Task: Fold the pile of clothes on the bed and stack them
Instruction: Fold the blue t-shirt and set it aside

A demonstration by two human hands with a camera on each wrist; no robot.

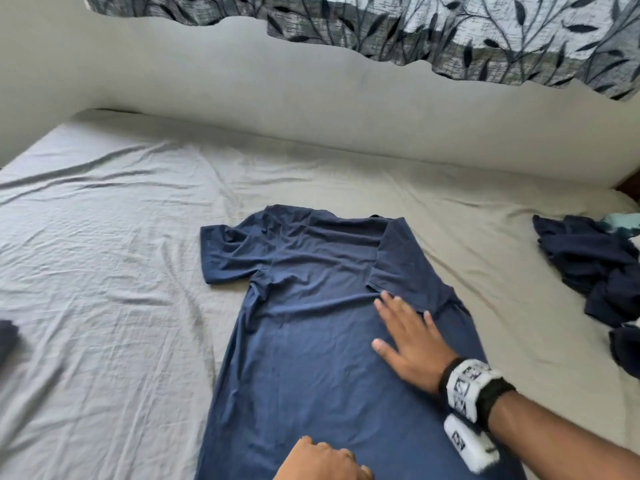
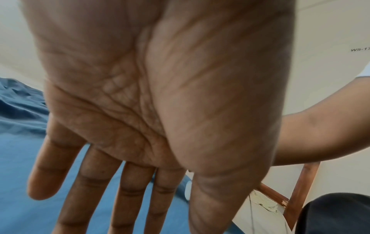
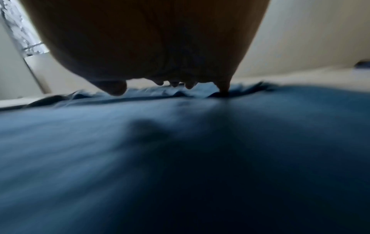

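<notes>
A navy t-shirt (image 1: 311, 306) lies spread on the grey bed sheet (image 1: 104, 271), its right sleeve folded inward over the chest and its left sleeve still out flat. My right hand (image 1: 405, 327) lies flat on the shirt below that folded sleeve, fingers straight and spread; in the right wrist view the right hand's fingertips (image 3: 223, 88) touch the blue cloth (image 3: 180, 158). My left hand (image 1: 322, 459) is at the shirt's lower edge, partly cut off in the head view. The left wrist view shows the left hand (image 2: 124, 182) with straight fingers above the shirt (image 2: 24, 158), holding nothing.
A heap of dark unfolded clothes (image 1: 595, 271) lies at the bed's right side. A dark cloth item (image 1: 7, 337) shows at the left edge. A grey bolster (image 1: 277, 98) and a leaf-patterned cover (image 1: 450, 29) run along the back. A wooden frame (image 2: 296, 194) stands beside the bed.
</notes>
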